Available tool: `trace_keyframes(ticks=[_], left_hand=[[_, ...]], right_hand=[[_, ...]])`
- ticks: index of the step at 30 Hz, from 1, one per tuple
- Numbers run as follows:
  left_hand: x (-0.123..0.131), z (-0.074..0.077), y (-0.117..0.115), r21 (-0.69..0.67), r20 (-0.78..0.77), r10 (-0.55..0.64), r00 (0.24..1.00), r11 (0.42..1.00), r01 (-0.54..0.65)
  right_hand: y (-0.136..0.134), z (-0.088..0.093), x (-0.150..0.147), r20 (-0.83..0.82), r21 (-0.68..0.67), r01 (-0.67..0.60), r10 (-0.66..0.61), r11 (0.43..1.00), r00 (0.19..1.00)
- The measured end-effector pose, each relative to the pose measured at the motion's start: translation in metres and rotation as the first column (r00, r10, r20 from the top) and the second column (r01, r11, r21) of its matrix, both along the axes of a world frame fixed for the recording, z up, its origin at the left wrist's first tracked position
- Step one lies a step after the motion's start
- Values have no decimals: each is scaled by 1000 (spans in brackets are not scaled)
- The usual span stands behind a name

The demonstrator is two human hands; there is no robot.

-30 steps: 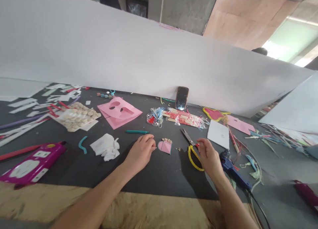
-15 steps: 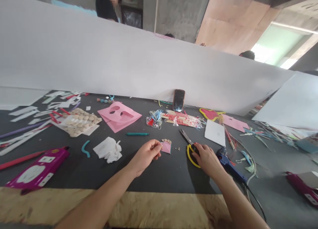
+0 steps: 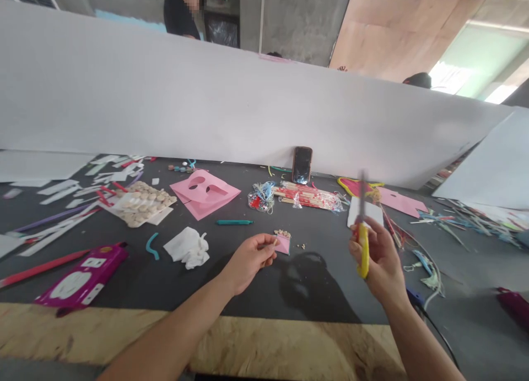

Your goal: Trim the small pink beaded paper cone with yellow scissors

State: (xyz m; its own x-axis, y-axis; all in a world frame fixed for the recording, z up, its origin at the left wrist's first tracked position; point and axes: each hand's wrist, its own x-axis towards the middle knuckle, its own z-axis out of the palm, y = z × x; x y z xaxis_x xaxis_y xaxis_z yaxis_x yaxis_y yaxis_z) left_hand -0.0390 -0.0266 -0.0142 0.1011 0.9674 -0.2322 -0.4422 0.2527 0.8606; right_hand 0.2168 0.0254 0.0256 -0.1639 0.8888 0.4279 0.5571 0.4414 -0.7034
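Observation:
My right hand (image 3: 378, 254) is raised above the table, closed on a pair of scissors (image 3: 363, 243) with yellow handles. The blades point upward and are blurred. Low over the table, my left hand (image 3: 252, 260) pinches a short, thin wooden stick piece (image 3: 275, 241) between thumb and fingertips. Just beyond those fingertips lies a small pink card (image 3: 283, 244), with a row of small tan pieces (image 3: 282, 234) along its far edge. A few tan bits (image 3: 301, 246) are scattered to the right of the card.
A teal pen (image 3: 235, 222), a crumpled white tissue (image 3: 188, 248) and pink paper (image 3: 202, 191) lie left. Packed sticks (image 3: 308, 195) lie before an upright phone (image 3: 302, 164). A purple packet (image 3: 85, 276) is near left. My right arm partly hides a blue glue gun (image 3: 414, 297). A white partition (image 3: 231, 105) stands behind.
My right hand has picked the scissors up off the table and lifted them to the right, turning the blades upward. My left hand stays beside the pink card.

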Motion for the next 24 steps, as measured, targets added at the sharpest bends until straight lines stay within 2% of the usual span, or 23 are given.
trace_keyframes(ticks=[3, 5, 8, 11, 14, 18, 24], left_hand=[[3, -1, -1, 43, -51, 34, 998, 999, -32], [4, -1, -2, 83, -49, 58, 997, 995, -54], [5, 1, -1, 112, -47, 92, 995, 990, -86], [5, 4, -2, 103, -31, 106, 994, 989, -103], [7, 3, -2, 134, -29, 130, 991, 983, -125], [8, -3, -1, 191, 0, 170, 985, 967, -167], [8, -5, -2, 264, -62, 159, 985, 955, -138]], right_hand=[[-4, 3, -16, -99, 18, -35, 36, 999, 994], [-6, -2, -26, -44, 22, -47, 48, 999, 998], [-13, -12, -35, 191, 50, -107, 96, 993, 977], [-22, -17, -38, 436, 81, -222, 166, 972, 885], [-27, -17, -41, 539, 35, -295, 230, 955, 810], [-26, -18, -45, 601, 2, -312, 248, 950, 760], [-23, -21, -44, 569, 4, -345, 282, 939, 772]])
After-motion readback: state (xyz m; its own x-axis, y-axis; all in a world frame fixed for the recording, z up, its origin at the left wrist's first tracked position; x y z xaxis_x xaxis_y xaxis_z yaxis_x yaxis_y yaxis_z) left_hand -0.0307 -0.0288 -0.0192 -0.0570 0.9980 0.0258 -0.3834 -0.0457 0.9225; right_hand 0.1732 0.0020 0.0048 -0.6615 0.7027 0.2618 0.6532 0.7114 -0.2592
